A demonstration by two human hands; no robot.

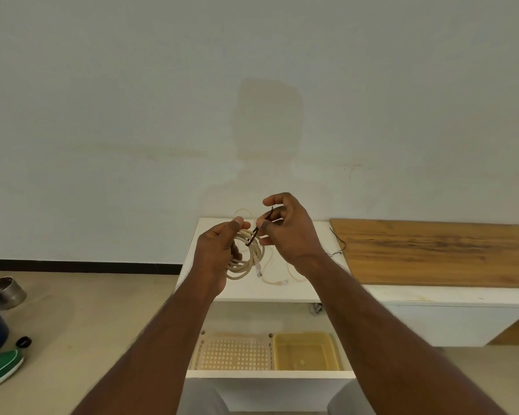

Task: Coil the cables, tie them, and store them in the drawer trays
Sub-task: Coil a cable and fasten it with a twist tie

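A pale, stained wall (192, 100) is seen behind a small white cabinet (300, 290), and every place here is given from that cabinet. Above its top, a cream cable (246, 265) wound into a coil is gripped by the left hand (219, 253), fingers curled round the loops and the thumb laid over the upper edge. Just right of that, a dark tie (256, 232) looped across the coil is pinched between the thumb and forefinger of the right hand (288, 232), the other fingers bent loosely behind. On the cabinet top, a second loose cable (277, 281) is spread out, its plug lying near the front edge. Below the cabinet top, the drawer (270, 374) is pulled open; inside it a perforated tray (234, 353) is set on the left and a yellow tray (306, 351) on the right, side by side. To the cabinet's right, a wooden board (438, 250) is laid over a low white bench.
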